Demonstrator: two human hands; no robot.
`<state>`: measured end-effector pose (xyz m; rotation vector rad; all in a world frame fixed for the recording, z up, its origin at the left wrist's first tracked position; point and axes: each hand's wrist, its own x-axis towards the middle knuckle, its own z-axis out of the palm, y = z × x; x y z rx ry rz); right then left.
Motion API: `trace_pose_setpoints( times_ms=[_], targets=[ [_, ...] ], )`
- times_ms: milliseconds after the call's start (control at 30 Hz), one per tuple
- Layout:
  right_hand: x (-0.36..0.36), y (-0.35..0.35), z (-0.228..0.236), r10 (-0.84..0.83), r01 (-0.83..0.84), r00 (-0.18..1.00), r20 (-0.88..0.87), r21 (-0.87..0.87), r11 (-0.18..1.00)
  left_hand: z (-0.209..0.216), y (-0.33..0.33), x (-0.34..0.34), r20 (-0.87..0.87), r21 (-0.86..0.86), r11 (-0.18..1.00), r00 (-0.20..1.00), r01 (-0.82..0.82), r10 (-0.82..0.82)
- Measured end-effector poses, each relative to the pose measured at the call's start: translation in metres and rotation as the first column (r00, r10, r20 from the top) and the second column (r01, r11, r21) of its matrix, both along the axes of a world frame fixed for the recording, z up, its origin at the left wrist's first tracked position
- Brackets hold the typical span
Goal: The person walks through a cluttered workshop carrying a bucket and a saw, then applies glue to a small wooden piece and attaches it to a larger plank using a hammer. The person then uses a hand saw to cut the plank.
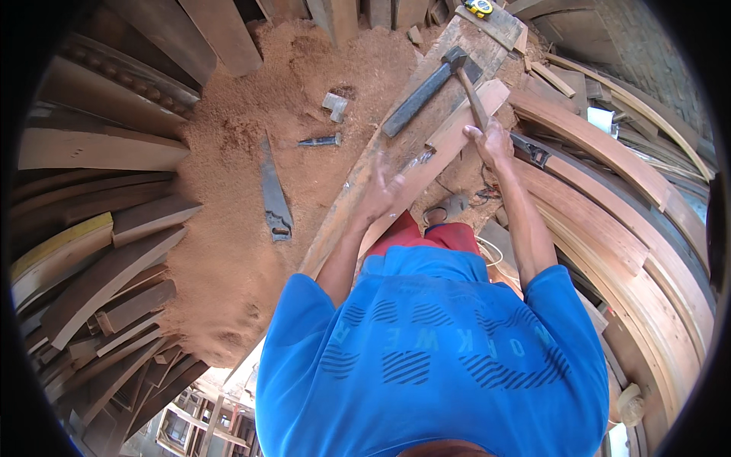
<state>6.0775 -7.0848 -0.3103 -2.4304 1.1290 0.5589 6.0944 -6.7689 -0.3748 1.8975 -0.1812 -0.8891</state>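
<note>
My right hand (pixel 493 142) is closed round the wooden handle of a hammer (pixel 474 99), whose dark head lies over the far part of the workbench. Beside the hammer head rests a long blue-grey bar (pixel 417 100) with a dark flat piece at its far end. A reddish plank (pixel 464 126) runs slantwise along the bench's right side, with a dark notch in its edge. Left of that notch, my left hand (pixel 379 192) is slightly blurred, its fingers apart and nothing seen in them. Whether it touches the wood, I cannot tell.
Sawdust (pixel 228 266) covers the floor left of the wooden bench (pixel 403 145). On it lie a handsaw (pixel 275 194), a chisel-like tool (pixel 320 141) and a grey block (pixel 335 107). A tape measure (pixel 478 7) sits at the bench's far end. Stacked boards (pixel 586 198) flank both sides; another saw (pixel 533 152) lies right.
</note>
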Motion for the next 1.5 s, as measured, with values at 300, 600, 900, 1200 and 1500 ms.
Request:
trace_pose_setpoints(
  times_ms=[300,600,900,1200,1500],
  targets=[
    [0.001,-0.004,0.006,-0.01,0.013,1.0,-0.029,0.098,0.995,-0.084,0.144,0.002,-0.081,0.531,0.846,0.989,-0.06,0.121],
    [-0.007,-0.008,0.0,-0.039,0.039,0.999,-0.005,0.084,0.996,0.021,0.042,0.015,-0.177,0.124,0.983,0.978,0.135,-0.112],
    [-0.016,-0.008,0.008,-0.039,0.03,0.995,0.092,0.093,0.995,0.01,0.007,-0.034,-0.009,0.277,0.877,0.914,0.393,-0.407],
    [-0.081,-0.032,-0.028,-0.291,0.207,0.941,0.173,0.385,0.899,0.038,-0.021,-0.088,0.004,0.55,0.743,0.888,0.382,-0.46],
    [-0.073,-0.025,-0.032,-0.553,0.383,0.824,0.123,0.598,0.704,0.038,-0.009,-0.072,-0.09,0.44,0.776,0.881,0.453,-0.464]
  ],
)
